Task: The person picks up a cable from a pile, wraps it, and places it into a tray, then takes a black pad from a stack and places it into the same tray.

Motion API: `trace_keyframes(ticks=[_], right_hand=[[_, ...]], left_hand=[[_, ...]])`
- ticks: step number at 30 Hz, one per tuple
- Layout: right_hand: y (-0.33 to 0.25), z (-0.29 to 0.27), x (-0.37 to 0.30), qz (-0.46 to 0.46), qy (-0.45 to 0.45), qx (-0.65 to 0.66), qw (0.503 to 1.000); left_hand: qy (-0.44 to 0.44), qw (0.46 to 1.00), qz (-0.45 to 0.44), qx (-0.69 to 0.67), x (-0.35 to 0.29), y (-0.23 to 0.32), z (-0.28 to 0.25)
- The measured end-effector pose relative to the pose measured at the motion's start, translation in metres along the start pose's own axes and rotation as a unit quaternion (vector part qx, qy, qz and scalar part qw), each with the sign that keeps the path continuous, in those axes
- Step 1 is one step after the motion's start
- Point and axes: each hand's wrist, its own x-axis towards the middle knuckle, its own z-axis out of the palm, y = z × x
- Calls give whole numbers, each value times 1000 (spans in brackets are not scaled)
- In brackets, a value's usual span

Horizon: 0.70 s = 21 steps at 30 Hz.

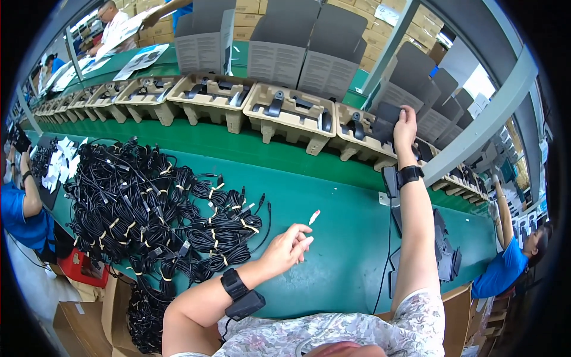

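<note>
My right hand reaches to the raised tray row, its fingers closed on the edge of a flat dark grey square piece. That piece is over a moulded brown pulp tray with a black part in it; whether it rests in the tray I cannot tell. Low over the green table, my left hand has loosely bent fingers, apart and holding nothing. Just beyond its fingertips lies a small white-and-red scrap. To its left is a big heap of black cables, bundled with pale bands.
More pulp trays line the back ledge, with open grey printed boxes behind. A grey metal post stands right of my right hand. Flat dark pieces lie beneath my right arm. Co-workers are at both sides.
</note>
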Motion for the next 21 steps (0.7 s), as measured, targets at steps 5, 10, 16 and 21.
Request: trace_keyframes(ticks=[5,10,16,21], right_hand=[[15,14,-5,-78,-91,-268,956],[32,4,-19,-193,-185,-383,884],[-47,24,-96,-359,-96,-329,868],[-180,45,-210,-438,-311,19,843]], left_hand=[[20,999,-26,-15,-3,0,2],[28,999,22,6,-14,-6,-5],[30,996,48,72,-32,-26,-12],[56,983,108,135,-43,-31,-10]])
